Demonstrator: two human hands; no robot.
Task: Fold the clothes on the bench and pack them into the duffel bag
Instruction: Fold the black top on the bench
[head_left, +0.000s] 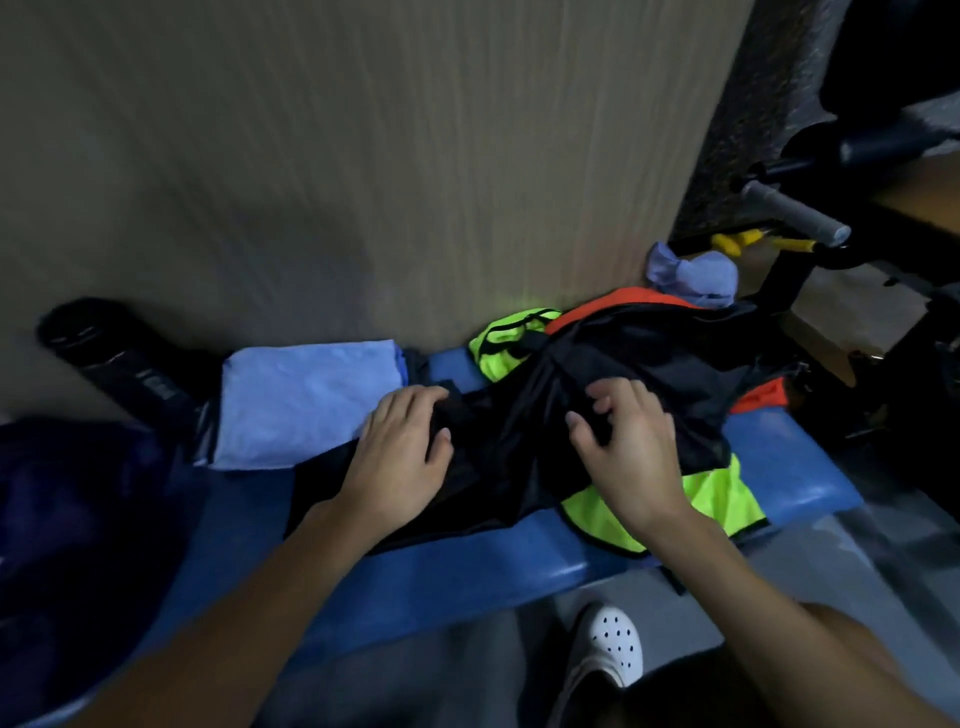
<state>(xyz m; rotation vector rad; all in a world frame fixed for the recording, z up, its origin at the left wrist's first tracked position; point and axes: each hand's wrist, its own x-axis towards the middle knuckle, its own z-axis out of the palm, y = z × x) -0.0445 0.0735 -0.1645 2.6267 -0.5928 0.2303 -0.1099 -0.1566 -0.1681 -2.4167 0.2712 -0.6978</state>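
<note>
Progress: one blue cloth (306, 400) lies folded left of the black garment (649, 358), which left hand (400, 452) and right hand (631, 447) fingers clamp (yellow vest (717, 499) waits).

The dark bag (78, 519) runs off the left edge; the black garment (649, 364) hides most of the neon-yellow garment (717, 499) and orange garment (613, 304).

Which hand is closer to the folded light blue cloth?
The left hand. It lies just beside the folded light blue cloth, on the black garment. The right hand is farther off to the right, also on the black garment.
</note>
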